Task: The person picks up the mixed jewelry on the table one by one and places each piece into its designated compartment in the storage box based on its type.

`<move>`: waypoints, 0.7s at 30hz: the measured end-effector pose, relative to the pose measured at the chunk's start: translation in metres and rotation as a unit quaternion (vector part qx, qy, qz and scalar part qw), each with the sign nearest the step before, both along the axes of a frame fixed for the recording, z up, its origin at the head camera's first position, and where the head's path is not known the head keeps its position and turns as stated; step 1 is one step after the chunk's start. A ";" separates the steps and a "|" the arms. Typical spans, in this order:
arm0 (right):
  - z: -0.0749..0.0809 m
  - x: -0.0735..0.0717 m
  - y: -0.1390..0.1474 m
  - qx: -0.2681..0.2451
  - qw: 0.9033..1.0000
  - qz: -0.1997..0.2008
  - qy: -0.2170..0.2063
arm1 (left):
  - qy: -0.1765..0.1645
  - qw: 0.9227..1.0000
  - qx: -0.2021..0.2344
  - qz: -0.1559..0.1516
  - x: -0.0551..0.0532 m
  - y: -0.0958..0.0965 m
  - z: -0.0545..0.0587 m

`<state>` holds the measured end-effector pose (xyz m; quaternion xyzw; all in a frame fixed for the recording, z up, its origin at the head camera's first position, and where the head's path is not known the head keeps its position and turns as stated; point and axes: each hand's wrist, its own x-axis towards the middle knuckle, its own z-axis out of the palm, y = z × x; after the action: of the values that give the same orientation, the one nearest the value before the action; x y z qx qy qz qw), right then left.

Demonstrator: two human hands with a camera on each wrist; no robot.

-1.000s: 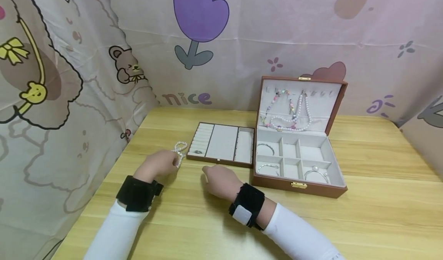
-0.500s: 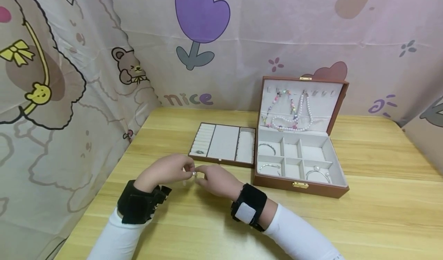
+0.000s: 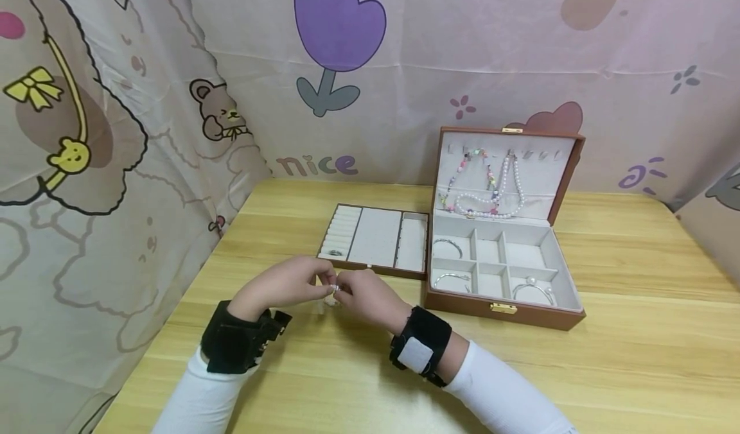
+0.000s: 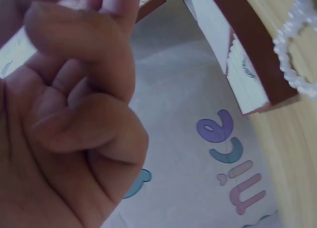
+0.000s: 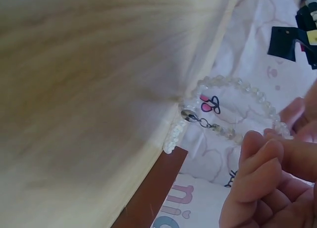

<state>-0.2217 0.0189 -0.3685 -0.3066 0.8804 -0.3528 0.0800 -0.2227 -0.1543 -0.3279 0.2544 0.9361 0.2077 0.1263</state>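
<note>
In the head view, my left hand (image 3: 283, 286) and my right hand (image 3: 372, 300) meet over the table in front of the tray, fingertips nearly touching. Between them they pinch a bracelet (image 3: 331, 300) of whitish clear beads, mostly hidden by the fingers. The right wrist view shows its bead loop (image 5: 257, 93) hanging from the fingertips, with a silver clasp (image 5: 189, 115) on it. Part of the strand also appears at the right edge of the left wrist view. A shallow jewelry tray (image 3: 378, 235) lies just beyond my hands, one ring (image 3: 335, 253) in its ring rolls.
Right of the tray stands a brown jewelry box (image 3: 462, 304), lid raised. Bracelets lie in some of its compartments. A colorful bead necklace (image 3: 451, 187) and a pearl necklace (image 3: 520, 193) hang inside the lid. A printed cloth (image 3: 405, 100) covers the wall behind.
My left hand has lifted the bracelet from beside the tray and carried it right to my right hand. Both hands now meet on it, slightly further right than half a second ago.
</note>
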 end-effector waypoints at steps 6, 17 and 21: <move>0.004 0.000 0.006 -0.019 1.000 -0.013 -0.002 | -0.016 0.999 0.036 -0.018 -0.005 -0.005 -0.017; 0.035 0.002 0.032 -0.058 0.997 -0.040 0.023 | -0.026 0.998 0.060 -0.014 -0.005 0.000 -0.012; 0.046 0.001 0.044 -0.069 0.995 -0.060 0.027 | -0.010 0.996 0.091 -0.002 -0.004 0.002 0.000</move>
<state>-0.2205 0.0627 -0.3230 -0.2672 0.8725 -0.4089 0.0133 -0.2265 -0.1518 -0.3277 0.2650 0.9113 0.2944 0.1127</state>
